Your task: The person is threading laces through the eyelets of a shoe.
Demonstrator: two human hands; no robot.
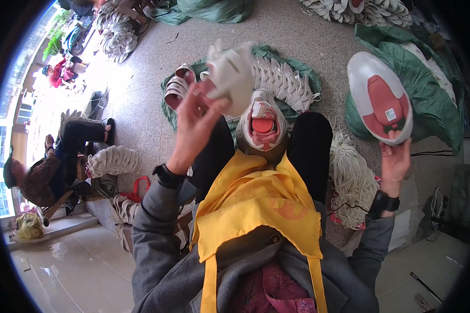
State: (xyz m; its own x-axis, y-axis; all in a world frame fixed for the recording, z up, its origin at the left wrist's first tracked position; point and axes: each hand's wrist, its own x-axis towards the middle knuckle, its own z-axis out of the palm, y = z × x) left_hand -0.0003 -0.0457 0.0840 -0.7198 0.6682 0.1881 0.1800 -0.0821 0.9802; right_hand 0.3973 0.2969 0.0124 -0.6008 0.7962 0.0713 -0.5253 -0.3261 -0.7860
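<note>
My left hand [199, 121], raised over my left knee, pinches the edge of a white shoe upper [234, 78] smeared by motion. Out to the right, my right hand [396, 160] grips the end of another white shoe upper [369, 68]; its pink lining and a small pale label face me. Between my knees sits a shoe [251, 112] in white and pink, its opening toward me and a round orange-red piece [262, 125] inside. What supports that shoe is mostly hidden by my yellow apron [256, 214].
Ahead, rows of white uppers [282, 83] lie on a green sack [313, 78]. A larger green sack [428, 94] stands right, above a heap of pale laces [350, 177]. Another person [47, 172] sits at left near stacked uppers [114, 160]. More bundles [115, 31] lie farther off.
</note>
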